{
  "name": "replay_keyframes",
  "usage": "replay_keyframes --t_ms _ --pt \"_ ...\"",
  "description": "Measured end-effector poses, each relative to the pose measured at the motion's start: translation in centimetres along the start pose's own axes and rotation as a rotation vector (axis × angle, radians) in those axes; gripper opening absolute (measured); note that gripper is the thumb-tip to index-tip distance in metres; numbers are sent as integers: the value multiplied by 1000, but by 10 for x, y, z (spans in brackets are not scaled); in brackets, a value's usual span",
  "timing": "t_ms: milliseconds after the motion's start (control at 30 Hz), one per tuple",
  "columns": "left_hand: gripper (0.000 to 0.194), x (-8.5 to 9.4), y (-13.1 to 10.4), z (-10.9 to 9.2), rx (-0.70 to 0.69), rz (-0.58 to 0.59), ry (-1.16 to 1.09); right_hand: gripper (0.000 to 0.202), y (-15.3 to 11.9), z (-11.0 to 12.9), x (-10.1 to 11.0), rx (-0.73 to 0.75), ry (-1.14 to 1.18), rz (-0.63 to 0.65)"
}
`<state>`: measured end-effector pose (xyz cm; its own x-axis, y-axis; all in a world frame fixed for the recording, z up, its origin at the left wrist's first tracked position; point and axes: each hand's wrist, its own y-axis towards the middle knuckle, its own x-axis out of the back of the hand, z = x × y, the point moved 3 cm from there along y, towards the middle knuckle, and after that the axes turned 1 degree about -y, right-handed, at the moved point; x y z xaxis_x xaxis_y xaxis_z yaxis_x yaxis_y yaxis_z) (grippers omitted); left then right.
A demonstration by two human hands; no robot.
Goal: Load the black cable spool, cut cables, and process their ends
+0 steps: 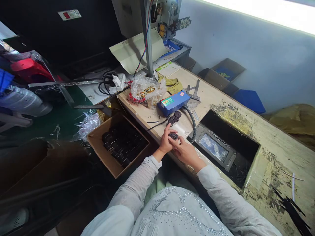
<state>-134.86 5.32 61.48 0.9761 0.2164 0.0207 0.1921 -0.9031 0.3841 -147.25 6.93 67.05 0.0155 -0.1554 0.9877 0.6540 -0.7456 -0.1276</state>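
Just over the near edge of the workbench, both my hands are closed around a small dark bundle (pixel 173 135) with a grainy top, like many thin strand ends packed together. My left hand (pixel 165 141) wraps its far and left side. Fingers of my right hand (pixel 184 150) press on it from the right. Beyond my fingertips, similar dark bundles (pixel 174 118) stand on the bench against a blue box-shaped device (pixel 173 103), which has a black ribbed hose (pixel 193 123).
Left of the bench, a cardboard box (pixel 118 175) holds several black bundles. A rectangular opening with a small glass-topped unit (pixel 213 146) lies to the right. Further back are a clear plastic bag (pixel 147 88), a metal post (pixel 149 49) and a machine (pixel 167 16). Black strips (pixel 292 209) lie far right.
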Motion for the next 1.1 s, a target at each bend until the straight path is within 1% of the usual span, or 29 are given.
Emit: replay_keyframes --t_ms 267,367,433,533,667,733,833,900,1000,1100 --pt "85 1 1 -3 -13 3 19 69 3 1 4 -19 29 -14" --pt "85 2 1 -4 -1 7 34 73 4 0 2 -29 101 -28" --pt "84 2 2 -5 5 2 48 80 4 -2 -1 -46 208 -68" --pt "76 3 3 -9 17 -3 78 85 4 -7 -9 -79 418 -160" --pt "58 3 5 -12 38 -2 75 84 7 -12 -22 -149 701 -233" --pt "46 4 7 -11 64 -19 61 81 8 -13 -26 -188 769 -284" --pt "32 7 8 -8 141 -75 -11 70 10 -15 -22 -219 696 -381" --pt "30 7 8 -7 198 -119 -89 66 13 -13 -16 -169 599 -408" --pt "31 4 7 -10 259 -171 -205 65 21 -7 -8 -69 497 -376" --pt "30 -1 6 -15 322 -229 -268 63 29 -3 -6 -39 434 -340"
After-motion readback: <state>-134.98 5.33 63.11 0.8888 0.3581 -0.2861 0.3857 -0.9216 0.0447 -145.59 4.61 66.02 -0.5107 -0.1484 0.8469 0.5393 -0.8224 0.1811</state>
